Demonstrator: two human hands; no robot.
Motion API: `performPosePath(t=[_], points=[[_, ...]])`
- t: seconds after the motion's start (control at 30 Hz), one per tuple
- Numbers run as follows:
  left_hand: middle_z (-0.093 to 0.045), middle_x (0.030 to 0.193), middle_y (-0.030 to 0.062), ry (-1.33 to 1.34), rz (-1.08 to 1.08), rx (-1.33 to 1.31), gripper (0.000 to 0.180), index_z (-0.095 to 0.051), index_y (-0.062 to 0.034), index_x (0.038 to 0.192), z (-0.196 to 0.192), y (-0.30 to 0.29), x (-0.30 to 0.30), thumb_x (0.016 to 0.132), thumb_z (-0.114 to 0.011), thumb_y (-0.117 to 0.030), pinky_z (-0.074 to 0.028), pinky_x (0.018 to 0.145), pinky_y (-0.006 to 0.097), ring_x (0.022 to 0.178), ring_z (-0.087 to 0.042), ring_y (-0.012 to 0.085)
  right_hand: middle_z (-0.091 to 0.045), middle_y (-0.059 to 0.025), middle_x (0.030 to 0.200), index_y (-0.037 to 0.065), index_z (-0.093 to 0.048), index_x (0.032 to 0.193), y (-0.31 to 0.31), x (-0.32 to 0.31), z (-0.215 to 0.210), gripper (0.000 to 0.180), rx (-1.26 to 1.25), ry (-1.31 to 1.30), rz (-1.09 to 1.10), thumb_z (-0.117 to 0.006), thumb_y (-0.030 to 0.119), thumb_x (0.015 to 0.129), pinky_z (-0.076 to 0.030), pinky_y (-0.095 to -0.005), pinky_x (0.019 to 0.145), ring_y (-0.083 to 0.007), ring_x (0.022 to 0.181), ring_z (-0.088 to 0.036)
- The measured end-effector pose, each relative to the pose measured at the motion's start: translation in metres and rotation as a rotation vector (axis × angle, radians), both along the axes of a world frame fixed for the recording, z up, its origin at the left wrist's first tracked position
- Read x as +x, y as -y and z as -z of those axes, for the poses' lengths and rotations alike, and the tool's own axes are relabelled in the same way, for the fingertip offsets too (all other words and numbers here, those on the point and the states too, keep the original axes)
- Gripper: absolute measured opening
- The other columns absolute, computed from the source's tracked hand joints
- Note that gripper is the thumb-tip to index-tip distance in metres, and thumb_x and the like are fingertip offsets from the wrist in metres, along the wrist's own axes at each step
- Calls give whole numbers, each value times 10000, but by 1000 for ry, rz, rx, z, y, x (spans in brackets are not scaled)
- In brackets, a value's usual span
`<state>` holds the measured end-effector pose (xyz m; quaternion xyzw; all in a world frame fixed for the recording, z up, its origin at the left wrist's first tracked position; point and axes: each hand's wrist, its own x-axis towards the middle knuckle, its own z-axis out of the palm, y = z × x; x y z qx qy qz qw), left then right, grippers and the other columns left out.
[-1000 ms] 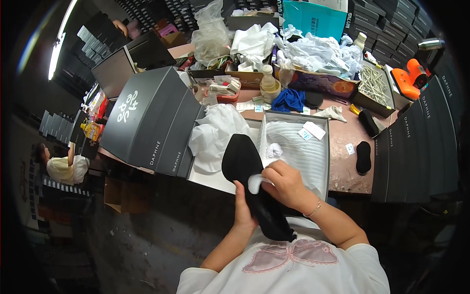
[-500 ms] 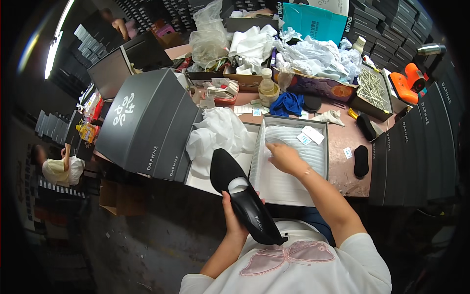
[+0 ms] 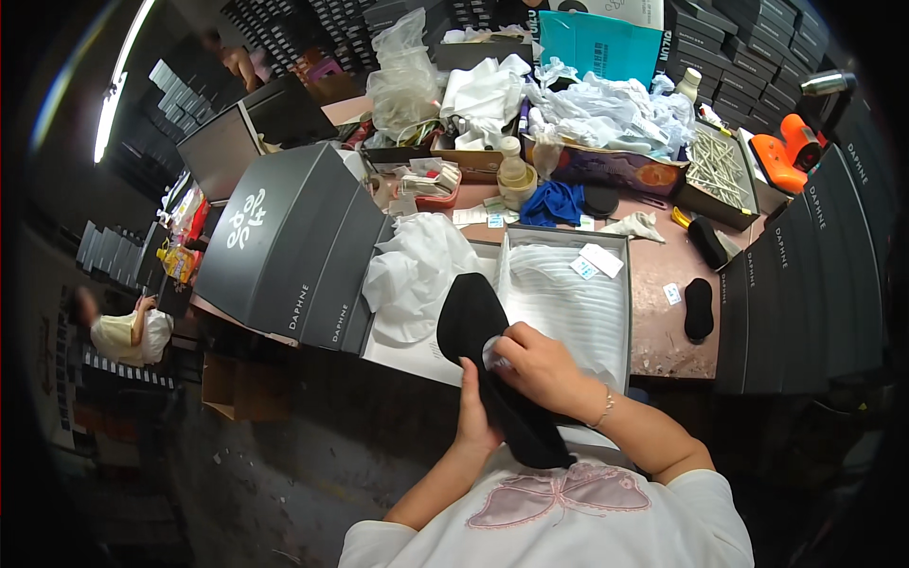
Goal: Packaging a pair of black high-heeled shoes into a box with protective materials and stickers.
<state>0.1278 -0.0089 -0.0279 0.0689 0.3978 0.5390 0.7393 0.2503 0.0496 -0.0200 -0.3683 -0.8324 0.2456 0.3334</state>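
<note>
A black pointed shoe [image 3: 469, 312] is tilted in front of my body, its toe up over the open shoe box. My left hand [image 3: 473, 421] grips it from the left, thumb along its side. At the shoe's opening is my right hand [image 3: 540, 369], fingers closed on white stuffing [image 3: 490, 353], only a bit of which shows. Behind the shoe, crumpled white tissue paper [image 3: 417, 275] fills the left part of the open box [image 3: 627, 327]. Ribbed white padding [image 3: 544, 270] lines its right part, with small white tags [image 3: 599, 260] on top.
Stacked dark grey shoe boxes stand left [image 3: 284, 256] and right [image 3: 786, 293]. Across the back are a carton of crumpled paper [image 3: 606, 114], a box of white sticks [image 3: 717, 170], a bottle [image 3: 513, 175] and a blue cloth [image 3: 552, 204]. Black brushes [image 3: 699, 308] lie right. Another person [image 3: 133, 331] is far left.
My right hand has come from the box's padding to the shoe's opening and closed on the stuffing. The shoe has shifted slightly right and turned in my left hand.
</note>
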Motion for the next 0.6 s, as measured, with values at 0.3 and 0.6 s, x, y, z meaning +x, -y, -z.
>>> performPosePath(t=[0.3,0.6], points=[[-625,995,160,-56,105,46,860,-509,-55,1203,4,10,17,839,-282,-801,-567,722,360,818,-651,268,-522,-252,1304,20,-364,1426,-11,13,2,842,-388,-455,33,-756,37,680,-464,-364,900,-363,1137,-573],[-600,935,158,456,256,292,912,-364,-29,1368,13,-36,-28,847,-300,-774,-520,665,344,736,-596,237,-349,-140,1486,62,-254,1490,-30,43,-33,907,-426,-487,-258,-779,280,784,-397,-409,1026,-284,1308,-431]])
